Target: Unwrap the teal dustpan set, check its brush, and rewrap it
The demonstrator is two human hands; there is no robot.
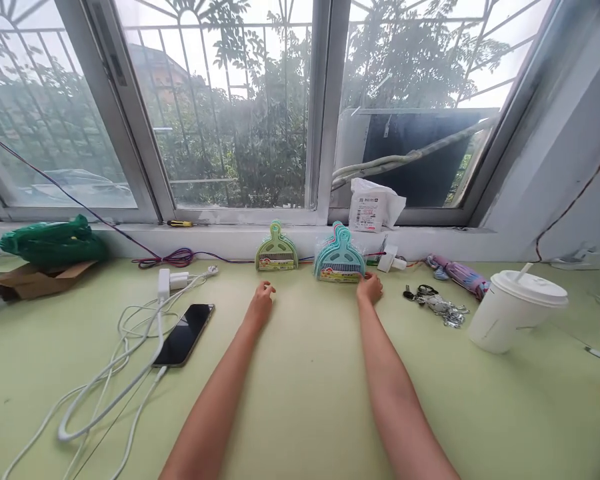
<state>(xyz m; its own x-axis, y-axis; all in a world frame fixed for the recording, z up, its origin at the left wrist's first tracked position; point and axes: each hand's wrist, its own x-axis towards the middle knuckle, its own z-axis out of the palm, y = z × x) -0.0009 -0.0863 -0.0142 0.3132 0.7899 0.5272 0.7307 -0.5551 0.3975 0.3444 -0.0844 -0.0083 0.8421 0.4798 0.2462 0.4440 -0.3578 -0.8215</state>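
Against the white wall: teal plastic dustpan-and-brush stack, probably leaned for support.
Right hand touches its corner, pinch unclear; left hand, loosely spread, holds nothing.

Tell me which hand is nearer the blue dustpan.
Right. The right hand is at the lower right edge of the blue dustpan; the left hand is apart, to its left.

Green dustpan, teal dustpans — upright.
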